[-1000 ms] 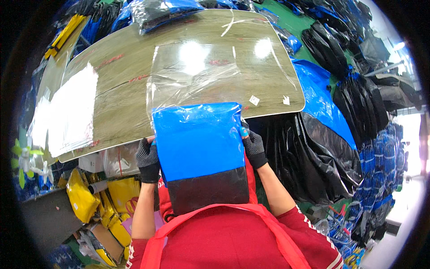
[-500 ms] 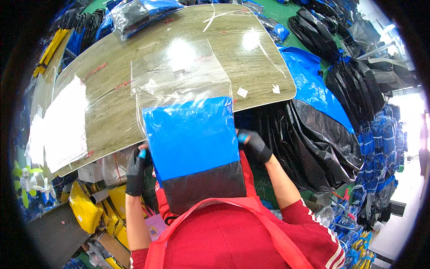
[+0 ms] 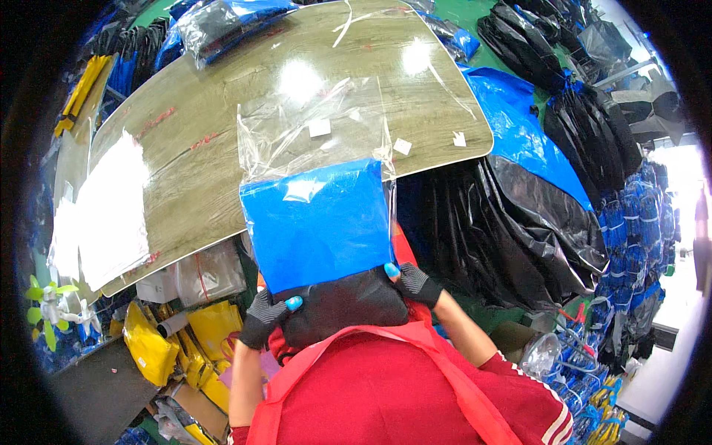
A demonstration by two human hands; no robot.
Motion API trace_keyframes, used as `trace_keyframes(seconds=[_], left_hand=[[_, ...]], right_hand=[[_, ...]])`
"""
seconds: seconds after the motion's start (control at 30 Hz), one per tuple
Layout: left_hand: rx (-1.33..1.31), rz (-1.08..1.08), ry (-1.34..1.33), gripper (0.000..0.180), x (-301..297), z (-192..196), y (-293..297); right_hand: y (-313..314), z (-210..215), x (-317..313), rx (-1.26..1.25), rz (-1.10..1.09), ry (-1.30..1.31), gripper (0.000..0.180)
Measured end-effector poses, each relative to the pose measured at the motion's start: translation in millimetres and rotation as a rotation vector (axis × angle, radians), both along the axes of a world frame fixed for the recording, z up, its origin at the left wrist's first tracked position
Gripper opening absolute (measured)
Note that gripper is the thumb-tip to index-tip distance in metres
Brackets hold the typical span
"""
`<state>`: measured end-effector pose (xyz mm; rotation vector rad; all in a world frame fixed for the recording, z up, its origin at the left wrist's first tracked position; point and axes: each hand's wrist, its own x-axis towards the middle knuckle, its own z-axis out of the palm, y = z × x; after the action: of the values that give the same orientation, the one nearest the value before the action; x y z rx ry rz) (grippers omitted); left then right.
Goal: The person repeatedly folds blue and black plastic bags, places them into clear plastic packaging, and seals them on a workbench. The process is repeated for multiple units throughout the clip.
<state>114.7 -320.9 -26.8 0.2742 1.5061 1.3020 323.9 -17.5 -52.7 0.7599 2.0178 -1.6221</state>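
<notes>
A flat blue-and-black folded bundle (image 3: 320, 226) lies in a see-through plastic bag (image 3: 259, 144), between my body and the table edge. The blue part faces the table and the black part is near my apron. The bag's loose end spreads over the tabletop. My left hand (image 3: 267, 315), in a black fingerless-tipped glove, grips the bundle's near left edge, thumb on top. On its near right edge my right hand (image 3: 417, 285), gloved the same way, grips with its thumb on top too. The other fingers of both hands are partly hidden beneath it.
The wood-patterned table (image 3: 196, 178) carries a white paper stack (image 3: 115, 211), small white labels (image 3: 403, 146) and a bagged bundle (image 3: 230, 26) at its far edge. A large black-and-blue pile (image 3: 512, 237) stands right. Yellow packages (image 3: 148, 345) and a green-bladed fan (image 3: 49, 308) are at left.
Both hands have slid nearer to me along the bundle's sides, and their thumbs now press on its top. The bag's loose end has crumpled and shifted right.
</notes>
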Motion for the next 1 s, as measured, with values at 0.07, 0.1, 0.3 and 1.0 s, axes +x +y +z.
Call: trace_keyframes(seconds=[0.07,0.1,0.3,1.0], left_hand=[[0.010,0.076,0.012,0.053,-32.4,-3.9,7.3],[-0.012,0.116,0.006,0.051,-44.7,-4.3,13.6],[0.113,0.349,0.193,0.065,-25.3,2.5,43.3],[0.328,0.564,0.058,0.067,-33.4,0.7,27.3]], right_hand=[[23.8,6.2,-26.0,0.049,0.061,0.165,0.052],[33.5,15.2,-37.9,-0.014,-0.138,0.175,0.048],[8.5,52.5,-66.1,-0.213,-0.292,0.618,0.056],[4.0,70.3,-66.6,-0.281,-0.072,0.329,0.060]])
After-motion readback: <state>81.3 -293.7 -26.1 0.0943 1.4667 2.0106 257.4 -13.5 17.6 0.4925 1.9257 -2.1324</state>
